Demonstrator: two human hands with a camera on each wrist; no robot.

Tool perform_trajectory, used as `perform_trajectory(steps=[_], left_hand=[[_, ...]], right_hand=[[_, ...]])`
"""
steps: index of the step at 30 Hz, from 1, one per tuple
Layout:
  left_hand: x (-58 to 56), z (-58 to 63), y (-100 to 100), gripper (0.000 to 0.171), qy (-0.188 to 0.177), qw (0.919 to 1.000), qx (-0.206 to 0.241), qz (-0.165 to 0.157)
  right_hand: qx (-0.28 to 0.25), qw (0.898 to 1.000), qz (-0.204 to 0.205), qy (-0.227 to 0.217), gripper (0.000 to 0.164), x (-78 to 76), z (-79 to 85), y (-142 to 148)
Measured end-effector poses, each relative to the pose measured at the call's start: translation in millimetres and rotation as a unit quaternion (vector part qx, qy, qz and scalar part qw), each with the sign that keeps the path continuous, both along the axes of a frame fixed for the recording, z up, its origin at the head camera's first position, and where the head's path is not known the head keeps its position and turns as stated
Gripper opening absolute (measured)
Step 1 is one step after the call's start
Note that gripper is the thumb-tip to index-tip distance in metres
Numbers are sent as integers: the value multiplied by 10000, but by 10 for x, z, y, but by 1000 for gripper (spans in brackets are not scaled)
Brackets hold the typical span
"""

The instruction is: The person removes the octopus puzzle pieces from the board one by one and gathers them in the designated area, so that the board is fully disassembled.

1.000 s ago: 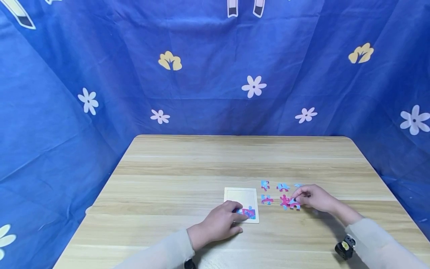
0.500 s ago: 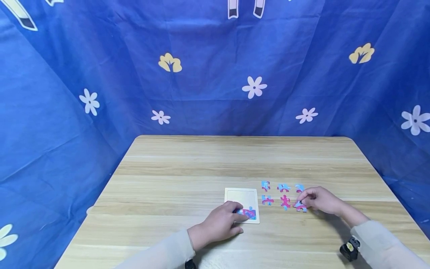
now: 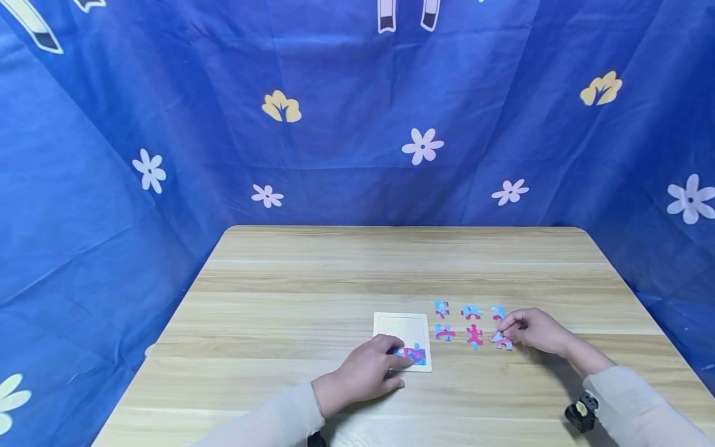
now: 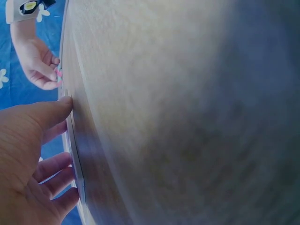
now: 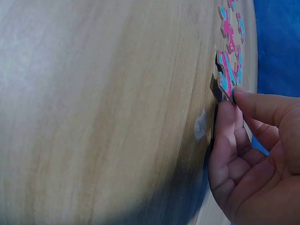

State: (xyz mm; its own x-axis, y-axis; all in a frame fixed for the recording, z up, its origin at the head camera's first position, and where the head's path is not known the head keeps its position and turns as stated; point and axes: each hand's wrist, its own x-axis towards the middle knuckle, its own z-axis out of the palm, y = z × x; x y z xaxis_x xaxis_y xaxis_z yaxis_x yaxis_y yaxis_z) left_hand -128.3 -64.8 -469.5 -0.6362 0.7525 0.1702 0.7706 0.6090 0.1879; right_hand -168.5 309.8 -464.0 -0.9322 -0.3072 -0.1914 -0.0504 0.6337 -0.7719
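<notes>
My left hand rests on a square wooden puzzle tray, its fingers spread over the lower part. Joined pink and blue puzzle pieces lie along the tray's bottom, partly hidden by the fingers. In the left wrist view the thumb and fingers touch the tray. To the right, my right hand pinches a puzzle piece between thumb and fingertips. The right wrist view shows this striped pink and blue piece tilted, with its near edge lifted off the table.
Several loose puzzle pieces lie in two rows right of the tray, among them a pink piece and a blue and pink one. The wooden table reaches back to a blue curtain.
My right hand has drawn the pinched piece rightward, away from the pink piece it overlapped, and has turned it slightly. My left hand has stayed on the tray.
</notes>
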Motion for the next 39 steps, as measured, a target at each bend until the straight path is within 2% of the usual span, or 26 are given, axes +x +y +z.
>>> perform_trajectory(steps=[8, 15, 25, 30, 39], left_hand=[[3, -9, 0, 35, -20, 10000, -13, 18], [-2, -7, 0, 34, -10, 10000, 2, 11], [-6, -29, -3, 34, 136, 9999, 28, -55], [-10, -34, -4, 35, 204, 9997, 93, -93], [-29, -6, -49, 44, -48, 9999, 125, -10]], right_hand=[[-49, 9999, -121, -46, 13, 3, 13, -13], [-550, 9983, -117, -161, 17, 11, 21, -94], [-1138, 9932, 100, -213, 18, 47, -7, -452], [-1230, 9921, 229, -30, 19, 54, -1, -663], [-1307, 9907, 384, 22, 20, 14, -32, -994]])
